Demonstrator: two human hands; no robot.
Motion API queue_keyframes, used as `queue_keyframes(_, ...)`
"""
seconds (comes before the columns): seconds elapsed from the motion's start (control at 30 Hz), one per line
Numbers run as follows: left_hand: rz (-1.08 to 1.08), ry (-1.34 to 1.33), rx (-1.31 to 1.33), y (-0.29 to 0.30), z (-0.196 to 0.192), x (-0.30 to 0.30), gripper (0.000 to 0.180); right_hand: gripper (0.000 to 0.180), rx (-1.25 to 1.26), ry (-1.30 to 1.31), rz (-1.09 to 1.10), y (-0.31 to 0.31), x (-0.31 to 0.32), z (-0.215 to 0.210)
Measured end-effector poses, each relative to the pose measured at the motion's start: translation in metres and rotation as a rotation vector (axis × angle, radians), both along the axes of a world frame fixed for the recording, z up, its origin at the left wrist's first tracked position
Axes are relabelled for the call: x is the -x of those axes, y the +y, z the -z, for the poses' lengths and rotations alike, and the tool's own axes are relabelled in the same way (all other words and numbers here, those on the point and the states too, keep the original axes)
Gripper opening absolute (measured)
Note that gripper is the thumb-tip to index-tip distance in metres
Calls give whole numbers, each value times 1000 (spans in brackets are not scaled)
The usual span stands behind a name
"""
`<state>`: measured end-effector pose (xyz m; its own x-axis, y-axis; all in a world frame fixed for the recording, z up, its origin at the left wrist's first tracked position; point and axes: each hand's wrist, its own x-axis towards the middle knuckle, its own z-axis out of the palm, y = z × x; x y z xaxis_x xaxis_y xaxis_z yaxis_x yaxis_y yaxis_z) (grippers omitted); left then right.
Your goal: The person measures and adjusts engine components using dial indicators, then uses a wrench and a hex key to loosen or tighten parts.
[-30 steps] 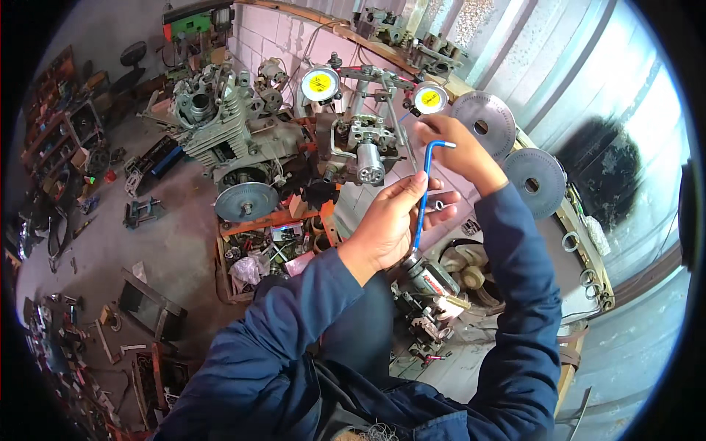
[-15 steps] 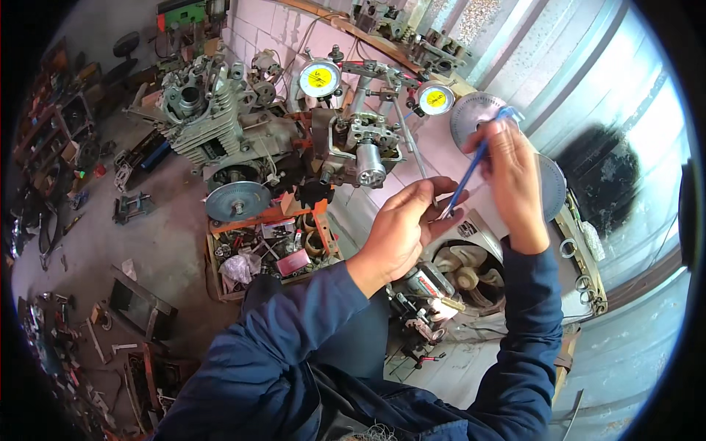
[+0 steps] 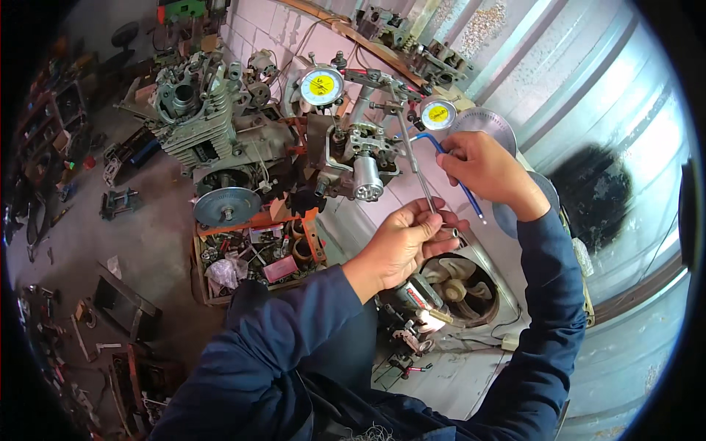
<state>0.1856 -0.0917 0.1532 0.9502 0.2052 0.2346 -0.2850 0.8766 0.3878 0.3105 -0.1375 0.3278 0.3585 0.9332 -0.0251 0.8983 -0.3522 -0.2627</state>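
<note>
My right hand point(image 3: 487, 170) is closed on a blue L-shaped hex key point(image 3: 446, 157), its short bend pointing left toward a small yellow-faced dial gauge point(image 3: 437, 115). My left hand point(image 3: 409, 239) pinches the lower end of a thin metal rod point(image 3: 413, 163) that runs up to the gauge stand arms point(image 3: 375, 79). A larger yellow-faced dial gauge point(image 3: 321, 85) sits on the same stand. Below the hands lies a small motor point(image 3: 418, 298) beside a round fan housing point(image 3: 457, 287).
A finned engine block point(image 3: 193, 110) and a pulley disc point(image 3: 227, 206) stand at left. An orange tray point(image 3: 252, 259) holds several small parts. Tools and scrap lie on the concrete floor point(image 3: 132, 242). Corrugated metal sheeting point(image 3: 588, 88) is at right.
My right hand has carried the blue hex key left and down toward the small gauge. My left hand has closed on the thin rod.
</note>
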Motion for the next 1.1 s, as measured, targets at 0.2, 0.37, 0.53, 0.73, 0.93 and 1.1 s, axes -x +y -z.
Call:
queue_keyframes(0.2,17,-26,40,-12,-1,-37,15,25,-11,-170,-4,23,11,3)
queue_keyframes(0.37,13,2,-105,-16,3,-55,18,20,-27,-328,-62,25,16,8)
queue_keyframes(0.53,1,11,-94,-14,0,-50,18,13,-63,-423,-128,27,25,14)
queue_keyframes(0.73,-24,-75,-46,-16,10,-51,18,20,-62,-454,-114,32,20,23)
queue_keyframes(0.93,6,-94,-51,-20,11,-49,28,23,-37,-284,-62,32,15,22)
queue_keyframes(1.1,4,-130,-24,-19,12,-48,28,21,-7,-395,-121,41,32,12)
